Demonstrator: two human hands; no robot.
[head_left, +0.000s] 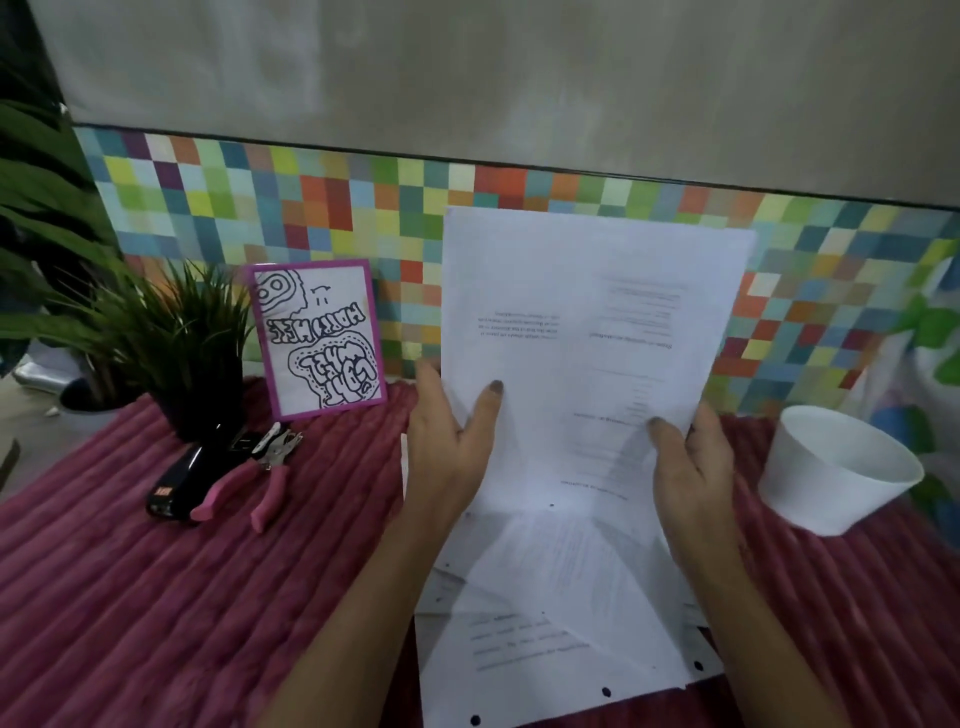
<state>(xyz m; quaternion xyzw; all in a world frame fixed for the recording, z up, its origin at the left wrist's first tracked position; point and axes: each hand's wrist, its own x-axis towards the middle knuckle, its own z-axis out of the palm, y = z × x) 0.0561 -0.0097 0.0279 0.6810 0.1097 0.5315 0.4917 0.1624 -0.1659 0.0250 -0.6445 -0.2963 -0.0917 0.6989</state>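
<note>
Both hands are holding the upright sheet (587, 332): left hand (452, 441) gripping its left edge, right hand (691, 467) pinching its right edge, grips clamped.

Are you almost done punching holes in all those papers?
Looks well along. Done: the flat sheets show black holes along their near edge, and the hole punch lies unheld beside the stapler. In hand: the left hand and right hand pinch an upright sheet, which seems to have a hole too. Left: probably gathering the sheets together, maybe stapling them.
</note>
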